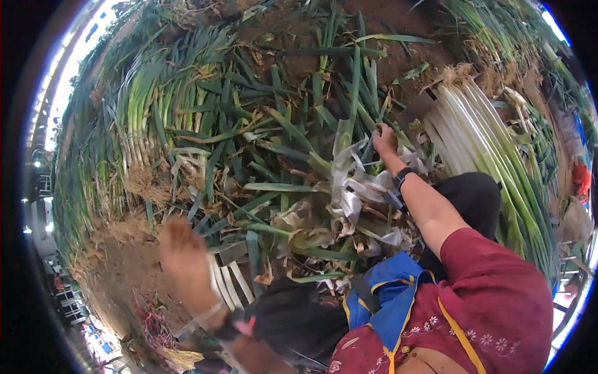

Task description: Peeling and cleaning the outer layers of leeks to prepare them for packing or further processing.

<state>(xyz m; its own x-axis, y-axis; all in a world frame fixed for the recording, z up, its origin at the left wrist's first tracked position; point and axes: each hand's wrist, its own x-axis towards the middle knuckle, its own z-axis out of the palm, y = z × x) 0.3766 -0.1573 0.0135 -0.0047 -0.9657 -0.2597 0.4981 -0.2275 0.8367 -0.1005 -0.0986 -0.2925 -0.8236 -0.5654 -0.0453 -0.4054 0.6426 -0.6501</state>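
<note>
My left hand (185, 268) is smeared by motion at the lower left, above bare soil and beside a few white leek stalks (230, 279) near my dark-trousered leg. Whether its fingers hold anything is blurred out. Farther right, my right hand (385, 141) is closed over the heap of stripped green leaves (283, 149); what lies in its fingers is too small to make out. Pale peeled skins (350, 187) hang and lie just left of that hand. To its right rests a stack of cleaned leeks (476, 128), white shafts side by side, roots pointing away.
Uncleaned leeks (140, 115) with brown roots (149, 184) lie in a long pile on the left. More leeks (483, 31) lie at the far right. Brown soil (124, 255) shows at lower left. A blue cloth with yellow edging (389, 280) lies across my lap.
</note>
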